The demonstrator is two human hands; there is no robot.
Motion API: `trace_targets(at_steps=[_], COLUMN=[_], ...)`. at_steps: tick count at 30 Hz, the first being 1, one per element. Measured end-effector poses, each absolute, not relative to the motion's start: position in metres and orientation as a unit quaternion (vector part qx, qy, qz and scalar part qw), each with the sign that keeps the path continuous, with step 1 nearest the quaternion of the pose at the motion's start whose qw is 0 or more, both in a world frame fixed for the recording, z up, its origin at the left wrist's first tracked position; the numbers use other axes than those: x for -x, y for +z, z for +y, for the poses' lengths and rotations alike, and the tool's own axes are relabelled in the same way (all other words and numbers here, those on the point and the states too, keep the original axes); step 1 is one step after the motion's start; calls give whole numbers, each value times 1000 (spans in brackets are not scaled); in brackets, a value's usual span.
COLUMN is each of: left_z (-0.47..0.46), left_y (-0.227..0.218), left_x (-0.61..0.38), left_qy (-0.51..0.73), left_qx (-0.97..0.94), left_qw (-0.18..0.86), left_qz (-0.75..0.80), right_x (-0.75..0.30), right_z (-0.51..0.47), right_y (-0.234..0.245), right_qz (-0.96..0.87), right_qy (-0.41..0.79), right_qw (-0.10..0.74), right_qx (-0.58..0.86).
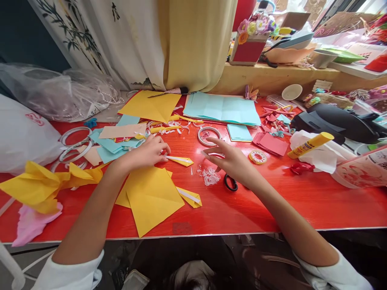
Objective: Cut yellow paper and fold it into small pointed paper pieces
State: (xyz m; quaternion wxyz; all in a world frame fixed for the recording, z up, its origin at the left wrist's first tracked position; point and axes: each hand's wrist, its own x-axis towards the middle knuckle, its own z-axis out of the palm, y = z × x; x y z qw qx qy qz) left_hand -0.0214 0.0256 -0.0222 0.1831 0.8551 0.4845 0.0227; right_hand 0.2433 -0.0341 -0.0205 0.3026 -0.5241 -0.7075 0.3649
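My left hand (149,153) rests on the red table (272,201), fingers curled and pinching the end of a small folded yellow paper piece with a white strip (181,160). My right hand (228,158) hovers over the table with fingers stretched toward a roll of tape (208,135), holding nothing that I can see. Black scissor handles (230,183) lie just under the right wrist. A yellow paper sheet (151,199) lies below the left hand, with another folded yellow piece (190,196) at its right edge.
Teal sheets (222,108), yellow sheets (151,105) and pink scraps (270,143) lie at the back. A yellow glue stick (310,145) rests on white tissue at right. A small tape roll (258,156), crumpled yellow paper (39,187) and plastic bags (24,133) are around.
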Motion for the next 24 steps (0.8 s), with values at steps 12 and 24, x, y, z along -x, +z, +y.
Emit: trace_targets(at_steps=[12, 24], left_z=[20, 16], left_y=[-21, -11], left_x=[9, 0], left_qy=[47, 139], left_qx=[-872, -839], left_qw=[166, 247], left_qz=[458, 464], right_x=[-244, -230], right_z=[-32, -30], right_y=[-19, -39], right_qz=[-754, -841], right_qy=[268, 100], right_qw=[279, 136], right_qx=[531, 514])
